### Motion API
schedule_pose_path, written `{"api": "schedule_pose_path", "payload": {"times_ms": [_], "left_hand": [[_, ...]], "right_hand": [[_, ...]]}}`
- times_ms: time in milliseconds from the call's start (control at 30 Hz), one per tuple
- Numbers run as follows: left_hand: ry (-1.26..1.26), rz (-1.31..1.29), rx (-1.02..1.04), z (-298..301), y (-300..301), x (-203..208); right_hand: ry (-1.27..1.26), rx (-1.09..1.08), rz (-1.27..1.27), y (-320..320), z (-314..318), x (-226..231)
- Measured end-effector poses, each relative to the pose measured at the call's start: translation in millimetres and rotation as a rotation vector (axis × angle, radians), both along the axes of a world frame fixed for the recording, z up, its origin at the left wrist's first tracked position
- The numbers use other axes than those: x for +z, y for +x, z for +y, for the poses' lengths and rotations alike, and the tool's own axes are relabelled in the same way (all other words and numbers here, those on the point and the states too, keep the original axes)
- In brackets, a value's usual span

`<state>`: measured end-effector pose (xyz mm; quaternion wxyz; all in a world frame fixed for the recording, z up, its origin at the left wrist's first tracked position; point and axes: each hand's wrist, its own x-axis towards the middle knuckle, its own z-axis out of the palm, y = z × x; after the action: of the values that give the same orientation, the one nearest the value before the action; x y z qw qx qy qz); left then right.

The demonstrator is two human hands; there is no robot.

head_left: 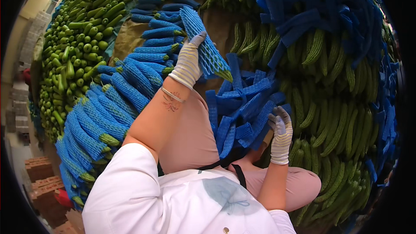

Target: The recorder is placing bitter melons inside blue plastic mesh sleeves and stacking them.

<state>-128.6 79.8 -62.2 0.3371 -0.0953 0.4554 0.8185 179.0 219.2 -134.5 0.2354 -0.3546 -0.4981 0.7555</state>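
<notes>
My left hand (189, 60), in a striped knit glove, grips a bitter gourd (208, 50) covered by a blue foam net sleeve. The gourd is tilted, and its green tip sticks out at the lower right end. My right hand (281, 135), gloved alike, is raised with bent fingers apart and nothing visible in them. Beside it lies a loose heap of flat blue net sleeves (240, 99) in front of my lap. Rows of sleeved gourds (89, 123) lie left of my left arm, their green ends showing.
Bare green bitter gourds (333, 125) are piled along the right. More blue sleeves (312, 8) cover the pile at far right. Smooth green gourds (82, 43) fill the far left. Brown sheeting (128, 39) lies between piles, and brown cartons (45, 186) stand at the left edge.
</notes>
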Motion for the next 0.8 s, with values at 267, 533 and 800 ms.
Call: {"api": "schedule_pose_path", "payload": {"times_ms": [267,533,800], "left_hand": [[-0.361,-0.074,0.4,-77.7,-162.2,-101.0],[-0.465,0.078,0.458,-72.4,-184.3,-65.6],[-0.058,0.431,-0.124,-8.4,-65.5,-13.2]], "right_hand": [[0.033,0.078,-0.123,-15.4,-19.7,-15.8],[0.144,0.081,-0.298,-6.5,-17.1,-45.4],[0.752,0.727,-0.964,-33.7,-31.2,-55.0]]}}
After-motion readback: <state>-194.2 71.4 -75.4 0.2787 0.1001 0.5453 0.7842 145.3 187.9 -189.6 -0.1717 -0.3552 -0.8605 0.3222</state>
